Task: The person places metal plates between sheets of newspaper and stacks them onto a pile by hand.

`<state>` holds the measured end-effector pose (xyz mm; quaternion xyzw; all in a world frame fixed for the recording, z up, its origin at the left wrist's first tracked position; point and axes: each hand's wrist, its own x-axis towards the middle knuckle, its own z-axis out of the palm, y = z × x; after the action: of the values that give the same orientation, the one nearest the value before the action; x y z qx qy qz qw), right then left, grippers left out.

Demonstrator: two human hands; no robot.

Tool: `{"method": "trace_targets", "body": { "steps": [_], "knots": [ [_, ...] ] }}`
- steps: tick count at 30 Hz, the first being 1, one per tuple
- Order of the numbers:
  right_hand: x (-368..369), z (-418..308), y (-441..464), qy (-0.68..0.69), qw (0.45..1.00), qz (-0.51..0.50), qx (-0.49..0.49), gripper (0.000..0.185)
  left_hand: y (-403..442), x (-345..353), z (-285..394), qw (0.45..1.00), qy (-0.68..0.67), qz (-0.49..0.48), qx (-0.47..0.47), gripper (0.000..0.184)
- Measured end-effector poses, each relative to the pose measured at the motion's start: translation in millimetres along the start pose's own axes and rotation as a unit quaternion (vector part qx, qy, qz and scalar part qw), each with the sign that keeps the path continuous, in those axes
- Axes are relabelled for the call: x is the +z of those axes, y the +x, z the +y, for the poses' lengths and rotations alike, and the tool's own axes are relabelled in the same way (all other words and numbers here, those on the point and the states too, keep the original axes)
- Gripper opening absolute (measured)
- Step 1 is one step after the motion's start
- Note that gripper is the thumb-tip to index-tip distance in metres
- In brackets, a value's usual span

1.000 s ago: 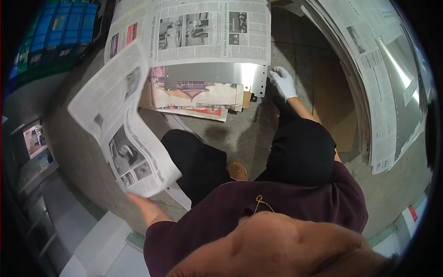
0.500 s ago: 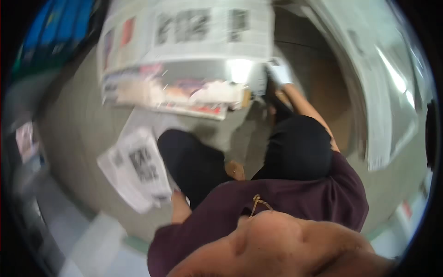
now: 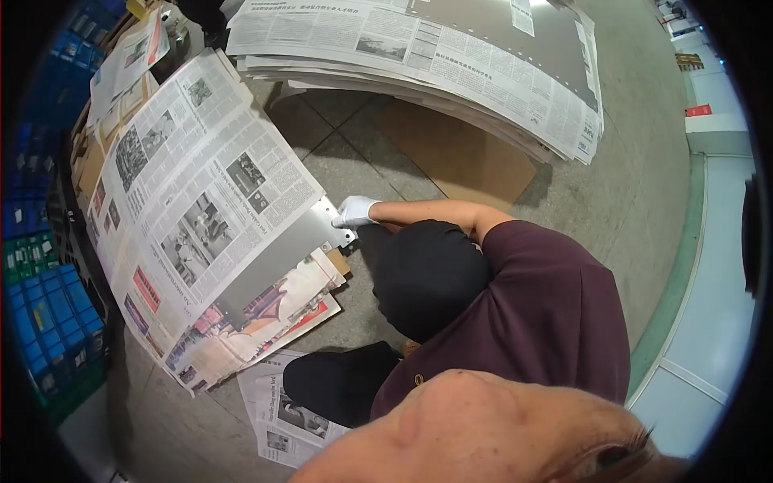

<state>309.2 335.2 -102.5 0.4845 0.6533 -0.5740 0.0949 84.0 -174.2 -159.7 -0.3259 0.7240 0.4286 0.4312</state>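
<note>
My right hand, in a white glove, pinches the near right corner of a thin silver metal sheet with small holes at its edge. A printed newspaper sheet covers much of that metal. Beneath lie torn, colourful printed papers on a stack. My left hand is out of sight. Beside my bent knee, more newspaper sheets rest on the floor, partly hidden by my leg.
A tall pile of newspapers and metal sheets stands ahead, with brown cardboard beside it on the tiled floor. Blue crates line the left side. A white panelled wall is at the right.
The view has swung to the right and steadied, so the pile ahead shows more fully. My left forearm has gone out of view. My right hand is still at the metal sheet's corner.
</note>
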Motion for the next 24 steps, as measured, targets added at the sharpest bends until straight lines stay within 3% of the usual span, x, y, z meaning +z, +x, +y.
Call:
{"method": "trace_targets", "body": {
  "steps": [9, 10, 13, 14, 15, 16, 17, 19, 22, 24],
  "knots": [
    [9.6, 13.1, 7.6, 0.016, 0.997, -0.052, -0.046, 0.035, -0.3, -15.6, -10.7, 0.999, -0.031, 0.026, -0.020, 0.028],
    [10.8, 19.4, 10.9, 0.113, 0.986, -0.104, -0.060, 0.028, -2.5, -23.0, -16.1, 0.998, -0.049, 0.038, -0.024, 0.028],
    [11.7, 27.0, 13.5, 0.128, 0.977, -0.137, -0.105, 0.027, -11.3, -53.5, -45.8, 0.989, -0.115, 0.084, -0.036, 0.028],
    [-1.3, 7.9, -9.4, 0.261, 0.930, -0.250, -0.060, 0.027, -16.2, -64.3, -56.2, 0.984, -0.143, 0.102, -0.038, 0.028],
    [7.5, 15.7, -1.1, 0.304, 0.917, -0.252, -0.051, 0.026, -21.1, -71.8, -66.4, 0.978, -0.168, 0.118, -0.039, 0.028],
    [-5.7, -1.0, -14.9, 0.314, 0.893, -0.320, -0.028, 0.025, -25.4, -79.1, -75.6, 0.971, -0.196, 0.133, -0.039, 0.028],
    [-11.5, -14.2, -23.8, 0.310, 0.887, -0.342, 0.001, 0.023, -31.2, -85.7, -80.2, 0.964, -0.221, 0.146, -0.031, 0.028],
    [-13.1, -20.7, -24.4, 0.311, 0.882, -0.351, -0.040, 0.022, -40.0, -91.7, -82.8, 0.951, -0.263, 0.161, -0.010, 0.027],
    [-16.0, -27.3, -25.7, 0.356, 0.858, -0.369, -0.032, 0.016, -45.5, -99.3, -40.3, 0.935, -0.310, 0.150, 0.085, 0.027],
    [-17.4, -24.1, -18.7, 0.343, 0.856, -0.383, -0.046, 0.022, -72.5, -84.2, 9.1, 0.939, -0.248, 0.166, 0.169, 0.025]
  ]
}}
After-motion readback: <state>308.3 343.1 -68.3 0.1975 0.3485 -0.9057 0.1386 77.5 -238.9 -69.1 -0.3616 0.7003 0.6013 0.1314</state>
